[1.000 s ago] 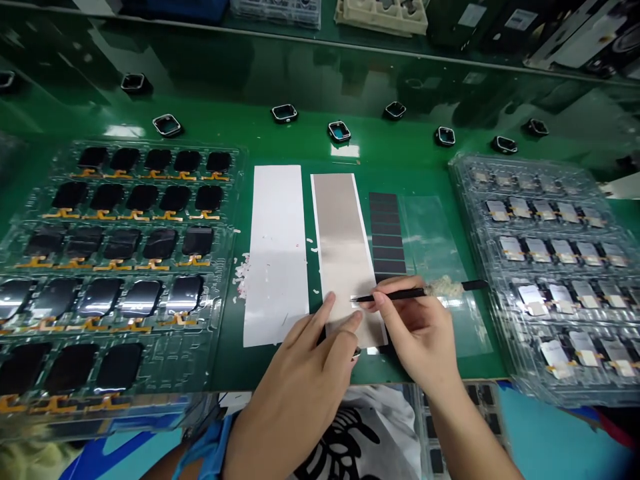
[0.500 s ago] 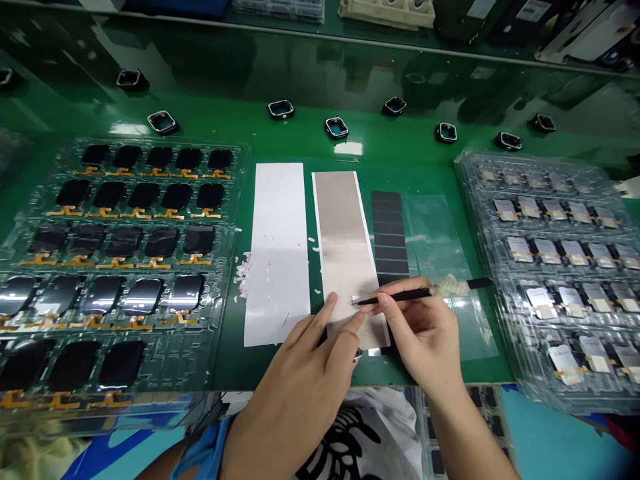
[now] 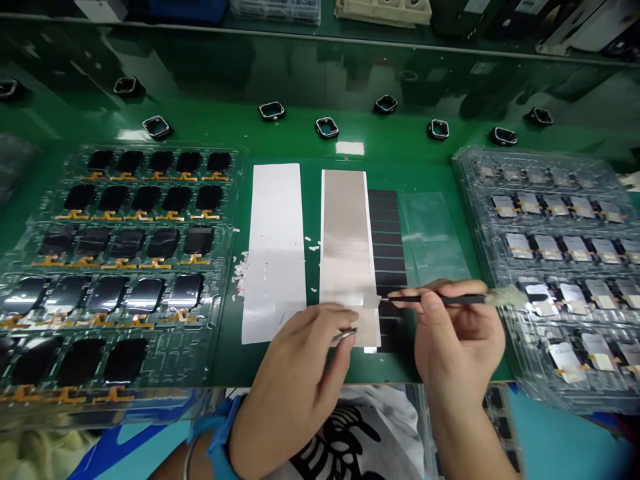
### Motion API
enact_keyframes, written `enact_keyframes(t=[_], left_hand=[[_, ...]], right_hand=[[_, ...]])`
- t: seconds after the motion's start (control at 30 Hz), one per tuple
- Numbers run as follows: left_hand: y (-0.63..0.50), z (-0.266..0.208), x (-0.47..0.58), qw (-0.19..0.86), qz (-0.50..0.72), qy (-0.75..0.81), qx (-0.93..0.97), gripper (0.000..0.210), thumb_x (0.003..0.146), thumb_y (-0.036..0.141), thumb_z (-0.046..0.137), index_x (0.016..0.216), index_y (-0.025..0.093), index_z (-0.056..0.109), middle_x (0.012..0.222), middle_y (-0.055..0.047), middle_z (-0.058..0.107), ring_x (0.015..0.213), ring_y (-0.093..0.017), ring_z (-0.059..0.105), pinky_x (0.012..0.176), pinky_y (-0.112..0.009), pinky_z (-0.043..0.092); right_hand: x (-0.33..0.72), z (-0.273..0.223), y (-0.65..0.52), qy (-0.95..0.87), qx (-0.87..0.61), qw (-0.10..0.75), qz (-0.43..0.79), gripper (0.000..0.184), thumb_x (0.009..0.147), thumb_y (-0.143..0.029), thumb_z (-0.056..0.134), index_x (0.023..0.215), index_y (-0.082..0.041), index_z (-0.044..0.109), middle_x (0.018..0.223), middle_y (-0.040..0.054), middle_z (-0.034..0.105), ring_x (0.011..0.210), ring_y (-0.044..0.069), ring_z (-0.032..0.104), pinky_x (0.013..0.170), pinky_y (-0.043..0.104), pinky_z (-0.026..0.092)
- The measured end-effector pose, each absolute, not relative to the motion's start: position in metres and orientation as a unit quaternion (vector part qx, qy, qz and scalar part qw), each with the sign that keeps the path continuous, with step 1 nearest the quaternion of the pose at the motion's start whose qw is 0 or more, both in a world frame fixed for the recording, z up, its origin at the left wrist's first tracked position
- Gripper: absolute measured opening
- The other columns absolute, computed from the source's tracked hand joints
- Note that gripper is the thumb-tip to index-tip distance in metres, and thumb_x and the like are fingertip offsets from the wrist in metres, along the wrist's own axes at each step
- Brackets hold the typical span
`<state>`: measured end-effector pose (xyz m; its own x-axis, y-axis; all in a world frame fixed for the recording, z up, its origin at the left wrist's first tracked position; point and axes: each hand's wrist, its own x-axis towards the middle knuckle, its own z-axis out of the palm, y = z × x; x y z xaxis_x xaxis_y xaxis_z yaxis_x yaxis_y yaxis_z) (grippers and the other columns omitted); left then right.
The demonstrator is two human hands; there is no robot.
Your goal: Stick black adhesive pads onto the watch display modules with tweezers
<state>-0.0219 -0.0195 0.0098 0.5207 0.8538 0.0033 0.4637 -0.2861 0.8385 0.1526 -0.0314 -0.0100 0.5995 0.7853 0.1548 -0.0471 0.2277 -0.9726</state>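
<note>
My right hand [image 3: 453,340] pinches black tweezers [image 3: 463,299], with pale fluffy material [image 3: 505,297] wrapped around their rear part. Their tip points left, at the right edge of a beige sheet [image 3: 346,233] with white borders. A small pale translucent piece [image 3: 370,301] shows at the tip; whether it is gripped I cannot tell. Over the sheet's lower end, my left hand [image 3: 300,373] is closed, thumb and fingers around a small flat silvery part [image 3: 345,335], mostly hidden. Left of the beige sheet lies a white sheet [image 3: 276,247] with small scraps [image 3: 241,273] along its edge.
At left, a clear tray [image 3: 165,353] holds rows of black screens with orange flex cables. At right stands a stack of clear trays [image 3: 525,373] with silvery parts. A black segmented strip [image 3: 387,240] lies beside clear film [image 3: 435,233]. Several watch frames [image 3: 327,127] lie farther back.
My right hand and the tweezers have moved right, off the middle of the beige sheet. My left fingers have lifted from it and curled around the silvery part. The sheet now lies straighter.
</note>
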Motion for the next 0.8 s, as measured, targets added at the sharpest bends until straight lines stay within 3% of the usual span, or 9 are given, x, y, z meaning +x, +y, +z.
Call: enact_keyframes(t=[0.03, 0.1, 0.17, 0.33, 0.8], left_hand=[[-0.018, 0.009, -0.02, 0.47, 0.27, 0.446, 0.712, 0.011, 0.103, 0.022, 0.045, 0.112, 0.026, 0.05, 0.107, -0.004, 0.07, 0.098, -0.019, 0.068, 0.081, -0.033, 0.057], [-0.016, 0.008, -0.015, 0.574, 0.328, 0.465, 0.589, 0.007, 0.105, 0.029, 0.043, 0.11, 0.028, 0.046, 0.086, 0.002, 0.068, 0.067, -0.01, 0.062, 0.064, -0.022, 0.052], [-0.015, 0.008, -0.01, 0.649, 0.361, 0.462, 0.485, 0.008, 0.106, 0.034, 0.041, 0.112, 0.028, 0.043, 0.074, 0.006, 0.062, 0.053, -0.006, 0.051, 0.054, -0.017, 0.046], [-0.017, 0.005, -0.003, 0.719, 0.399, 0.409, 0.396, 0.016, 0.105, 0.041, 0.038, 0.11, 0.026, 0.043, 0.076, 0.003, 0.06, 0.062, -0.008, 0.047, 0.057, -0.017, 0.04], [-0.018, -0.003, 0.002, 0.69, 0.446, 0.369, 0.434, 0.01, 0.107, 0.033, 0.036, 0.109, 0.027, 0.044, 0.081, 0.002, 0.059, 0.064, -0.007, 0.048, 0.06, -0.016, 0.042]], right_hand=[[0.149, -0.008, -0.033, -0.327, -0.533, 0.724, 0.292, 0.012, 0.084, -0.012, 0.07, 0.086, -0.021, 0.062, 0.083, -0.0017, 0.056, 0.072, 0.013, 0.071, 0.066, 0.029, 0.067], [0.14, -0.004, -0.036, -0.319, -0.513, 0.742, 0.291, 0.013, 0.086, -0.01, 0.066, 0.088, -0.021, 0.061, 0.079, -0.0014, 0.055, 0.071, 0.013, 0.069, 0.065, 0.03, 0.067], [0.129, -0.001, -0.039, -0.319, -0.504, 0.748, 0.291, 0.015, 0.088, -0.009, 0.064, 0.091, -0.023, 0.059, 0.078, -0.001, 0.057, 0.071, 0.014, 0.069, 0.062, 0.03, 0.066], [0.112, -0.005, -0.039, -0.331, -0.498, 0.74, 0.309, 0.018, 0.09, -0.008, 0.06, 0.094, -0.025, 0.057, 0.081, 0.0005, 0.062, 0.077, 0.017, 0.072, 0.058, 0.028, 0.066], [0.11, -0.011, -0.035, -0.353, -0.499, 0.746, 0.264, 0.019, 0.087, -0.004, 0.061, 0.09, -0.021, 0.057, 0.08, 0.0, 0.061, 0.079, 0.016, 0.071, 0.062, 0.029, 0.066]])
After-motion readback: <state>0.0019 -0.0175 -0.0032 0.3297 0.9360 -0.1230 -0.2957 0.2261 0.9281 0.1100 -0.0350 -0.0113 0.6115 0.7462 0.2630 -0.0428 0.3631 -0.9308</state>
